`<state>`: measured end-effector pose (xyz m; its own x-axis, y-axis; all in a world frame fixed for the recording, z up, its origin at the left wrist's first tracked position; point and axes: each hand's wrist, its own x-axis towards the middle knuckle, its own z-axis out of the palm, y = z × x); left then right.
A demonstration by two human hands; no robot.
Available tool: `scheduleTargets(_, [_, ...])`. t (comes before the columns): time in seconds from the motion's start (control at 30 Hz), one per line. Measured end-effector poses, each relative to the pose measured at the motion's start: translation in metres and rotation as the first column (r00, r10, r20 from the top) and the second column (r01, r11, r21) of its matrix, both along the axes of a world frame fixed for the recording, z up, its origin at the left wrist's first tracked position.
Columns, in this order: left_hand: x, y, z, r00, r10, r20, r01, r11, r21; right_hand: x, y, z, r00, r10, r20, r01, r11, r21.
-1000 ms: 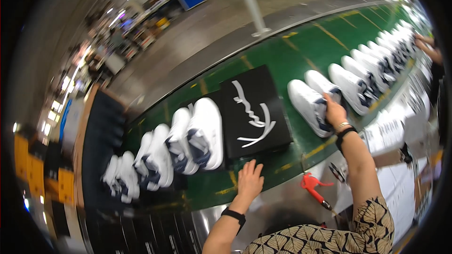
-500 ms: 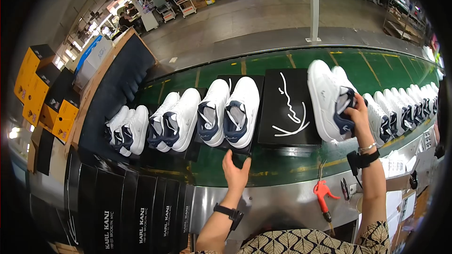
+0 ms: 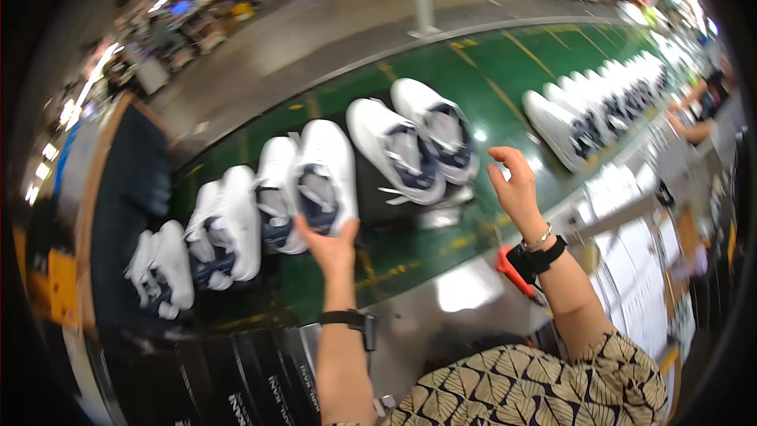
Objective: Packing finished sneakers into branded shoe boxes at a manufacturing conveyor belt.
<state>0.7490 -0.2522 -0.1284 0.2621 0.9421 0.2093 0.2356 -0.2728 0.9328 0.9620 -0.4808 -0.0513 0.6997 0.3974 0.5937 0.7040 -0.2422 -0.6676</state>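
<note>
Sneakers [image 3: 325, 138], white with navy, stand in a row from lower left to upper right of the frame. At far left is an orange box [image 3: 63, 288], then a dark panel [image 3: 126, 213]; black boxes [image 3: 244, 379] line the lower left. From the panel to the centre, four pairs are already set out, toes toward the top. Beside the third pair, left of centre, the left hand [image 3: 331, 252] has thumb and fingers spread about one heel; whether they press on it cannot be told. The fourth pair, at centre, rests on a black box [image 3: 369, 193], laces loose. Right of it the right hand [image 3: 516, 185] is empty, fingers slightly curled, thumb apart, near the pair but not touching. A red tool [image 3: 512, 272] lies below. At upper right, a close file of sneakers remains on the green belt [image 3: 493, 130], seemingly not yet spaced out like the four. A co-worker's arms [image 3: 694, 122] reach in beyond.
</note>
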Motion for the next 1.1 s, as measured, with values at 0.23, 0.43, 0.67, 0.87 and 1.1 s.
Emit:
scheduleTargets(0.23, [0.020,0.010,0.004,0.990,-0.015,0.142,0.012,1.000,0.020,0.009,-0.195,-0.087,0.839,-0.447,-0.310,0.177,0.763,-0.622])
scheduleTargets(0.43, [0.001,-0.045,0.019,1.000,0.008,0.002,-0.008,0.990,0.139,-0.020,-0.233,-0.146,0.904,-0.404,-0.140,0.247,0.760,-0.601])
scheduleTargets(0.67, [-0.087,-0.107,0.027,0.983,0.011,-0.183,0.077,0.881,0.466,-0.015,-0.237,-0.173,0.893,-0.448,-0.050,0.240,0.566,-0.789])
scheduleTargets(0.87, [-0.118,-0.132,0.044,0.954,-0.046,-0.298,0.246,0.690,0.680,0.003,-0.219,-0.162,0.891,-0.414,-0.187,0.205,0.735,-0.647])
scheduleTargets(1.1, [-0.130,-0.165,0.072,0.914,-0.198,-0.354,0.403,0.544,0.736,-0.065,-0.106,0.022,0.841,0.282,-0.462,-0.304,0.952,0.028])
